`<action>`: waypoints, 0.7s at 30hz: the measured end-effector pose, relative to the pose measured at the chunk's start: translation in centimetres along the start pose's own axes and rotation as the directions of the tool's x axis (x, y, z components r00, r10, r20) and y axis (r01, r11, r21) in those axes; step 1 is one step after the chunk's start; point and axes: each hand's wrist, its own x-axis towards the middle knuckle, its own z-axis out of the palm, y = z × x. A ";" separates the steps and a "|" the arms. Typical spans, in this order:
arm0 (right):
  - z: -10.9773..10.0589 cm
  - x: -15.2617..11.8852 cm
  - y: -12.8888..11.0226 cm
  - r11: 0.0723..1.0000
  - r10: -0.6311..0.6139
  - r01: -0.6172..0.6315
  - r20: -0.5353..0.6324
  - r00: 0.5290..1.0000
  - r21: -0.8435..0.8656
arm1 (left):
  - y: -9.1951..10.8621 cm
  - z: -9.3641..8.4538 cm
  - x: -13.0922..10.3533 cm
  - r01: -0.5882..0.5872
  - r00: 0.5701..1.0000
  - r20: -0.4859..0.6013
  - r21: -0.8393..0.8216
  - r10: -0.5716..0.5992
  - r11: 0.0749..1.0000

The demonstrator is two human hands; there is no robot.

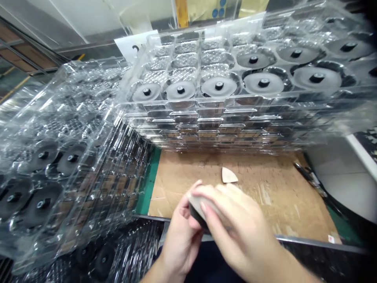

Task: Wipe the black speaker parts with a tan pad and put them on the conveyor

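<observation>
Close to the board's front edge, my left hand (183, 236) is closed around the side of a grey rounded part (196, 210) with a black underside. Over its top lies my right hand (246, 224), fingers bent and pressing on it from the right. Much of the part is hidden by my fingers, so its full shape and exact kind do not show. Just beyond my hands a small pale wedge-shaped piece (228, 175) with a rounded edge lies on the brown board (182, 169), touched by neither hand.
Stacked clear plastic trays (212, 118) rise behind the board, holding grey discs (219, 85) with black centre knobs. Another tray stack (88, 157) stands close on the left. On the right lie a black-handled tool (306, 173) and a dark cable (335, 206).
</observation>
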 end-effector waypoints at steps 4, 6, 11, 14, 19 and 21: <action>0.3 -0.9 0.0 0.996 -0.094 0.094 -0.104 0.990 -0.008 | 0.6 -0.2 -0.1 -0.050 0.997 0.066 0.029 0.049 0.998; 0.2 -1.3 -0.1 0.993 -0.100 0.101 -0.019 0.995 0.064 | 0.8 -0.3 0.0 -0.080 0.994 0.071 0.034 0.077 0.996; 0.3 0.3 -0.6 1.000 -0.030 0.031 -0.186 0.982 0.003 | 1.0 0.5 0.1 -0.090 0.993 0.082 0.074 0.084 0.993; 0.1 -0.1 -0.5 0.993 -0.120 0.121 -0.155 0.981 -0.001 | 1.6 0.9 -0.4 -0.073 0.990 0.124 0.074 0.063 0.995; -1.9 -3.1 -0.3 0.992 0.054 -0.059 -0.043 0.998 -0.115 | 1.8 0.8 -0.8 -0.005 0.994 0.112 0.019 0.002 1.000; -2.9 -2.7 -0.5 0.974 0.066 -0.073 -0.041 0.997 -0.215 | 1.4 1.0 -0.5 0.054 0.990 0.128 -0.005 -0.053 0.999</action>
